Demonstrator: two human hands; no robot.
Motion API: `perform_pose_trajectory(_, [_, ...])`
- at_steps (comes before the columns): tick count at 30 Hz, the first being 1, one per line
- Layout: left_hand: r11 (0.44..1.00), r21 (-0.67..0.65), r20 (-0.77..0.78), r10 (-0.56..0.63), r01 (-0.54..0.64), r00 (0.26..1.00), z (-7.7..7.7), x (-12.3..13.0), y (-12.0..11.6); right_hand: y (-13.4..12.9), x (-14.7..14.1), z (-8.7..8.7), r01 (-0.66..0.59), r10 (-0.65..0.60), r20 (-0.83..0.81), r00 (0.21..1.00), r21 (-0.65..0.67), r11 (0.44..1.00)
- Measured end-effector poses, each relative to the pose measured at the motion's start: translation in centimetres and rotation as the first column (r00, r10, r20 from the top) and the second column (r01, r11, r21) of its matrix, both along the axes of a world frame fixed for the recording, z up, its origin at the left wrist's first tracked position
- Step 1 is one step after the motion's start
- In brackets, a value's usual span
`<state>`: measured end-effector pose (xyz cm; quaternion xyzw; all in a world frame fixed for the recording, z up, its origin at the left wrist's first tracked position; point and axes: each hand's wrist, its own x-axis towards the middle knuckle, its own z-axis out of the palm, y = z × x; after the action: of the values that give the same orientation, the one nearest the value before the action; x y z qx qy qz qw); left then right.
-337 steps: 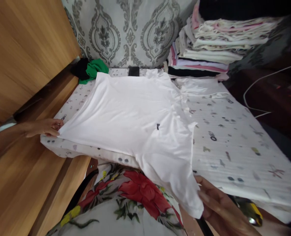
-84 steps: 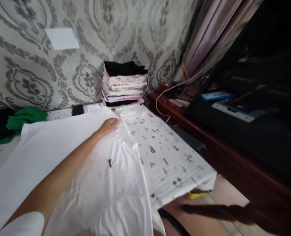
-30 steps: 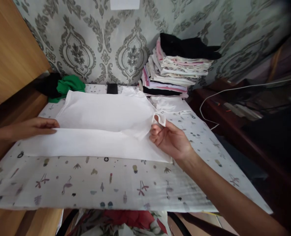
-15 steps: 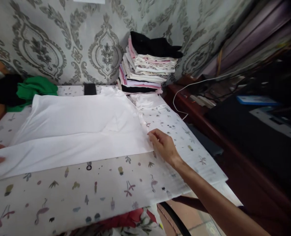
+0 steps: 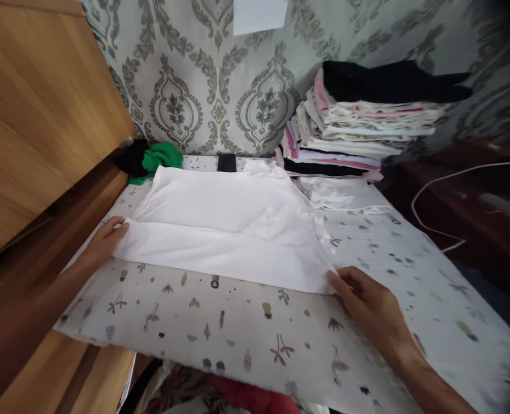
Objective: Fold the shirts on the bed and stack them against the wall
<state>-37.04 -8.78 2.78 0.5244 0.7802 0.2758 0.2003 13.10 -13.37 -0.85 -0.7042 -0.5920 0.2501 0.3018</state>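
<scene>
A white garment (image 5: 220, 201) lies spread on the patterned table cover (image 5: 237, 322), its near side folded over in a long strip. At the left end of that strip, my left hand (image 5: 107, 237) pinches the fabric's edge. The near right corner is between the thumb and fingers of my right hand (image 5: 364, 299). Both hands are closed on the cloth, which rests on the table between them.
A tall stack of folded clothes (image 5: 358, 132) stands at the back right, beside a flat white cloth (image 5: 341, 192). Green cloth (image 5: 164, 156) and a black object (image 5: 226, 163) lie at the back. A wooden cabinet (image 5: 52, 109) borders the left; a white cable (image 5: 422, 190) curves at right.
The view has swung left, bringing the cabinet and all of my left hand into sight. Both hands still hold the folded strip's ends, which now looks straighter.
</scene>
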Motion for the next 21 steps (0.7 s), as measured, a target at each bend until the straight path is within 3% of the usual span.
perform_pose_trajectory(4, [0.997, 0.072, -0.177, -0.010, 0.023, 0.984, -0.2, 0.4, -0.6, -0.2, 0.0, 0.3, 0.031, -0.031, -0.029, 0.999, -0.028, 0.999])
perform_pose_trajectory(9, [1.000, -0.003, -0.334, 0.006, -0.007, 0.943, 0.1, -0.5, -0.5, -0.2, 0.6, 0.4, 0.047, -0.047, 0.022, 0.999, -0.020, 0.999])
perform_pose_trajectory(13, [0.999, -0.013, -0.419, -0.048, 0.047, 0.907, -0.8, -1.2, -0.5, -0.4, 1.0, 0.2, 0.029, -0.028, 0.047, 0.999, -0.033, 0.999])
perform_pose_trajectory(16, [0.999, -0.029, -0.454, -0.037, 0.026, 0.890, -1.3, -1.3, -0.5, -0.5, 1.0, 0.0, 0.017, -0.016, 0.053, 0.998, -0.033, 0.999])
perform_pose_trajectory(21, [0.990, -0.139, -0.536, -0.066, -0.011, 0.842, 0.5, -0.4, -0.8, -0.4, 1.0, -0.1, 0.024, -0.026, 0.155, 0.988, 0.013, 1.000])
